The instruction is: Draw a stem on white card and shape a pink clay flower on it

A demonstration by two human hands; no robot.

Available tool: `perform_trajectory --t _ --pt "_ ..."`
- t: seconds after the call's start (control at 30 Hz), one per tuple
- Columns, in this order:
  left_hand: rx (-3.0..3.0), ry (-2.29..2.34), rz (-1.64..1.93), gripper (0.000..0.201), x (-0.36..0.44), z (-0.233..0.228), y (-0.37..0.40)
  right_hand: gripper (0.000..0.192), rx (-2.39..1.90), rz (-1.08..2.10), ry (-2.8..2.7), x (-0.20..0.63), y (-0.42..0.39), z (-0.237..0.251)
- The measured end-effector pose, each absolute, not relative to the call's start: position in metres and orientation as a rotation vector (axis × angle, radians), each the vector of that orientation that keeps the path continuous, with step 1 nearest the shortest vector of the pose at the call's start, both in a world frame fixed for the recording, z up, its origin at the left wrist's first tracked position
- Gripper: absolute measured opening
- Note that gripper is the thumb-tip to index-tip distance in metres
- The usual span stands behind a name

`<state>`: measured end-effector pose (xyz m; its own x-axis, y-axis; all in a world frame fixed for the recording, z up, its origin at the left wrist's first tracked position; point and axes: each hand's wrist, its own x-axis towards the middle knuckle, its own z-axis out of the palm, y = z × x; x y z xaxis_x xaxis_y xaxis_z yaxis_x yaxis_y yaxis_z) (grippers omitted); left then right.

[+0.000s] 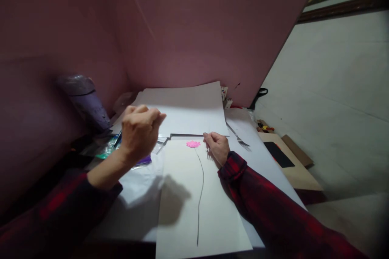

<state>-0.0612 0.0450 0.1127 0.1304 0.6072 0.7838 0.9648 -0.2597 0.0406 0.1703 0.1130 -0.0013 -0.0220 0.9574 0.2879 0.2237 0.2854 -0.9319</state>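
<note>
A white sheet of paper point(179, 234) lies on the table with a fluffy pink flower head point(193, 144) near its top. A thin dark stem line point(203, 176) runs down from the flower. My left hand point(140, 131) is raised left of the sheet, fingers curled closed; what they hold, if anything, is hidden. A dark, pen-like stick point(118, 139) shows behind that wrist; I cannot tell whether the hand holds it. My right hand point(217, 145) rests by the flower's right side, thumb and fingers pinched together. Pale narrow strips, like tines, show beneath it.
A large stack of white sheets point(182, 105) lies at the back. A metal fork point(241, 141) is at the right. Plastic packets point(106, 147) and a purple bottle point(89, 103) stand left. Black scissor handles point(261, 92) show back right; a cardboard piece point(296, 166) is beyond the table.
</note>
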Motion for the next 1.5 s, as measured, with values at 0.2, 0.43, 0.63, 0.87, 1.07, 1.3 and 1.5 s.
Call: perform_trajectory --t 0.2,0.43,0.63,0.87,1.07,1.3,1.5 --pt "-2.154 -1.526 -1.035 0.040 -0.033 0.052 0.056 0.049 -1.157 0.821 -1.554 0.172 0.114 -0.003" --pt "-2.356 -1.511 -0.913 0.029 -0.031 0.013 0.056 0.043 -1.139 0.792 -1.580 0.173 0.114 -0.004" --pt "-2.621 -1.365 -0.955 0.019 -0.024 0.008 0.046 0.032 -1.085 0.743 -1.558 0.172 0.115 -0.002" --pt "-2.870 -1.264 -0.768 0.018 -0.020 0.004 0.042 0.016 -1.155 0.669 -1.570 0.171 0.117 -0.006" --pt "-2.943 -1.225 -0.809 0.017 -0.020 0.002 0.044 0.015 -1.223 0.468 -1.706 0.172 0.116 -0.006" --pt "-2.703 -1.208 -0.959 0.029 -0.019 0.003 0.042 0.016 -1.149 0.630 -1.559 0.170 0.115 -0.002" --pt "-2.699 -1.303 -0.927 0.040 -0.020 -0.003 0.040 0.018 -1.160 0.715 -1.511 0.170 0.117 -0.003"
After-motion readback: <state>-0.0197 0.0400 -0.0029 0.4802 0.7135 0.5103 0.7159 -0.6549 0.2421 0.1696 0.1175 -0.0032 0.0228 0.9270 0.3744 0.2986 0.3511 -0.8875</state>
